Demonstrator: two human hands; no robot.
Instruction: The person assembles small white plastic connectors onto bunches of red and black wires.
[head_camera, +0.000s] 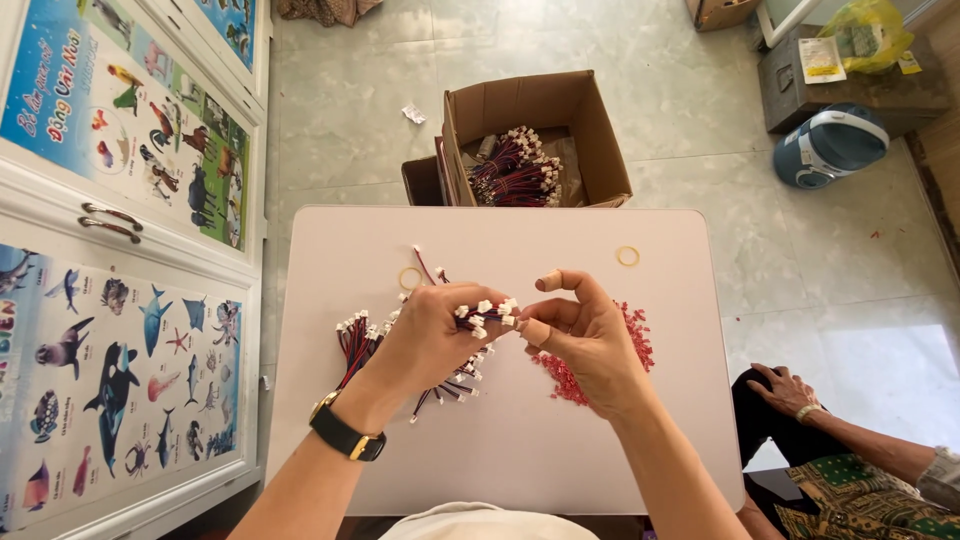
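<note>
Left hand (425, 335) clamped on wire bundle (470, 325), right hand (585, 335) pinching a white connector (510, 318); light, floppy, tangle-prone, likely best gripped at the plug housings.

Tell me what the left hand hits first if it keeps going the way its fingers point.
Probably the right hand: the left hand points right, holding wire connectors whose tips already seem to meet the right fingertips.
</note>
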